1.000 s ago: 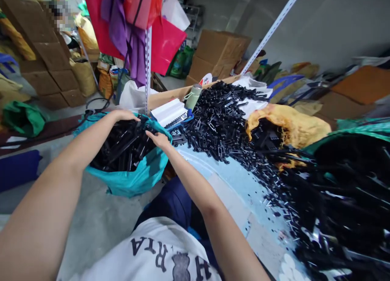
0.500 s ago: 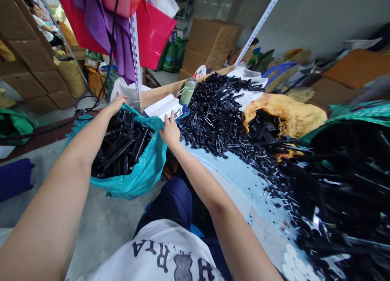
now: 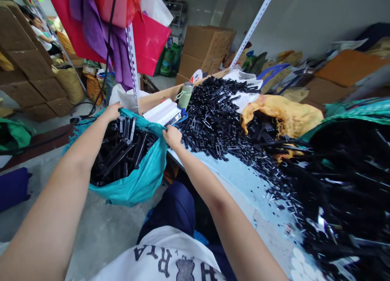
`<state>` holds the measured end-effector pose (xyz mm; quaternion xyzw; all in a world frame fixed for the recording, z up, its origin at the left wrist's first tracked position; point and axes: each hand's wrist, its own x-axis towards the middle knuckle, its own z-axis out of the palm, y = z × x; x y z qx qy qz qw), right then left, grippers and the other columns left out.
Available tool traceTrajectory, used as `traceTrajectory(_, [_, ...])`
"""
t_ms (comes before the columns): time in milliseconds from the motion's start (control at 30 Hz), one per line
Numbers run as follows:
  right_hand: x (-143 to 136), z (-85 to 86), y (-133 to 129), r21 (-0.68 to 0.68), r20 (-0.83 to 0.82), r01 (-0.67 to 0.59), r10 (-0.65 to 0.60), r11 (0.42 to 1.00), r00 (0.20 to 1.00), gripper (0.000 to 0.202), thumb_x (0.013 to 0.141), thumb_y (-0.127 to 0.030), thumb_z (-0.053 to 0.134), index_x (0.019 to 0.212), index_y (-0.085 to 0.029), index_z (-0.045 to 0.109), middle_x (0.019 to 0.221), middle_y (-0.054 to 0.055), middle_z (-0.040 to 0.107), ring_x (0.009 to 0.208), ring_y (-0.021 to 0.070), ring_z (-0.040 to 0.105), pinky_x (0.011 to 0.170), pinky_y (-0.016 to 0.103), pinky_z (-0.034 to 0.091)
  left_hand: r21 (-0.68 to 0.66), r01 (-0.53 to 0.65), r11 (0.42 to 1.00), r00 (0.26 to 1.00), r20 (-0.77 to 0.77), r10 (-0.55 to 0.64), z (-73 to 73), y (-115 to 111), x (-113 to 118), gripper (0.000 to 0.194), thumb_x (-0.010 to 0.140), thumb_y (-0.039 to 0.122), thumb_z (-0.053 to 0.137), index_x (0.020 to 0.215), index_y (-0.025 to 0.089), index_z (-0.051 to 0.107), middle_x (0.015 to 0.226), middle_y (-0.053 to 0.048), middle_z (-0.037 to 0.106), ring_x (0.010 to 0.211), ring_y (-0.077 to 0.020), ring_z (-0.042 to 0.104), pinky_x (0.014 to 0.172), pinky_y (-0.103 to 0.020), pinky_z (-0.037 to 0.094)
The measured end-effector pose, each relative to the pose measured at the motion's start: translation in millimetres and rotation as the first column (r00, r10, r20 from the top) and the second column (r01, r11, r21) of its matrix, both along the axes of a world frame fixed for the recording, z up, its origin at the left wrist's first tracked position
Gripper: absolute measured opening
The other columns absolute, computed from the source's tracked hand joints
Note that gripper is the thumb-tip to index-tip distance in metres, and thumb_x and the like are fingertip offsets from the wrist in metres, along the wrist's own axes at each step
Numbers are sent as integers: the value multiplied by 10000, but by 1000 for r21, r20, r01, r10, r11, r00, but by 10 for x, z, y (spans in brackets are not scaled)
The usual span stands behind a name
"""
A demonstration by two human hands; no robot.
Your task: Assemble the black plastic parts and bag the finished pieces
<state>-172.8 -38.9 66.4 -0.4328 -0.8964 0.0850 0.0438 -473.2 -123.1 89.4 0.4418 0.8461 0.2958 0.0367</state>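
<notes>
A teal woven sack (image 3: 137,187) stands at my left, its mouth wide, with black elongated parts (image 3: 118,153) heaped inside. At the far rim, my left hand (image 3: 113,111) is closed on the sack's edge. My right hand (image 3: 172,137) grips the rim on the near right side, fingers curled into a fist around the fabric. Just beyond the right hand lie a white folded sheet or tray (image 3: 161,111) and a green bottle (image 3: 185,94). A large pile of small black parts (image 3: 213,118) spreads over the light blue tabletop (image 3: 234,175).
A perforated metal post (image 3: 132,65) rises behind the sack, hung with purple cloth (image 3: 122,65) and a black cable. Cardboard boxes (image 3: 207,45) stand at the back. A yellow sack (image 3: 286,110) and a large green sack (image 3: 356,110) of black parts lie right. Another person sits far left.
My right hand has gone from spread fingers to a closed grip on the sack's rim. My left hand has also closed on the edge. The view has shifted slightly.
</notes>
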Motion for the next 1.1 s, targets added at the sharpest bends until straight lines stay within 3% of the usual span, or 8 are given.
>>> traceTrajectory(133, [119, -10, 68, -6, -71, 54, -54, 999, 996, 334, 916, -319, 306, 1015, -193, 599, 1041, 117, 630, 970, 248, 595, 802, 330, 446, -230, 1, 973, 981, -188, -45, -23, 100, 15, 167, 685, 177, 624, 834, 103, 639, 1096, -142, 604, 1148, -304, 474, 992, -371, 310])
traceTrajectory(433, [120, -34, 101, -136, -135, 142, -161, 980, 978, 405, 932, -336, 247, 980, -192, 622, 998, 111, 641, 947, 239, 599, 775, 310, 445, -172, -217, 961, 958, -225, 176, 144, 528, 264, 308, 799, 211, 476, 988, -1, 596, 1099, -260, 572, 1068, -375, 495, 880, -478, 381])
traceTrajectory(533, [216, -98, -23, -100, -342, 94, -123, 991, 932, 368, 940, -357, 256, 1092, -211, 558, 1077, 68, 613, 994, 195, 569, 833, 287, 428, -84, -137, 987, 951, -291, 107, 199, 536, 612, 348, 760, 221, 513, 1038, 20, 577, 1157, -234, 532, 1124, -372, 442, 923, -461, 359])
traceTrajectory(633, [434, -235, -197, -27, -561, -6, -10, 1000, 827, 317, 927, -345, 340, 1142, -195, 519, 1113, 53, 591, 1024, 157, 533, 887, 259, 400, 46, 140, 989, 892, -440, -106, 282, 577, 1199, 337, 775, 237, 474, 1034, 52, 587, 1071, -195, 558, 1082, -346, 474, 915, -441, 364])
traceTrajectory(733, [797, -413, -363, 18, -666, -84, 75, 996, 743, 245, 899, -312, 418, 1029, -176, 575, 1024, 56, 613, 977, 161, 533, 884, 275, 397, -12, 467, 884, 709, -593, -382, 337, 739, 1901, 321, 820, 253, 395, 992, 90, 612, 972, -167, 585, 1007, -319, 521, 849, -426, 399])
traceTrajectory(833, [1293, -579, -505, -25, -724, -101, 52, 995, 688, 198, 880, -289, 446, 880, -174, 607, 872, 46, 621, 849, 153, 550, 813, 275, 419, -220, 608, 763, 558, -565, -608, 279, 1049, 2562, 299, 823, 251, 402, 964, 103, 620, 987, -170, 594, 985, -295, 541, 818, -390, 413])
traceTrajectory(967, [2123, -751, -683, -156, -760, 11, -127, 988, 637, 223, 867, -307, 455, 790, -173, 616, 760, 32, 607, 740, 138, 549, 718, 257, 431, -427, 553, 716, 625, -356, -695, 44, 1466, 3172, 225, 742, 177, 512, 923, 100, 622, 996, -181, 611, 947, -263, 565, 815, -343, 409])
traceTrajectory(1100, [3063, -943, -863, -306, -749, 197, -363, 931, 554, 265, 845, -374, 475, 778, -165, 625, 733, 37, 623, 650, 130, 546, 642, 254, 444, -459, 526, 716, 640, -342, -689, -115, 1637, 3419, 121, 726, 187, 563, 804, 104, 604, 897, -164, 633, 896, -247, 566, 765, -312, 415])
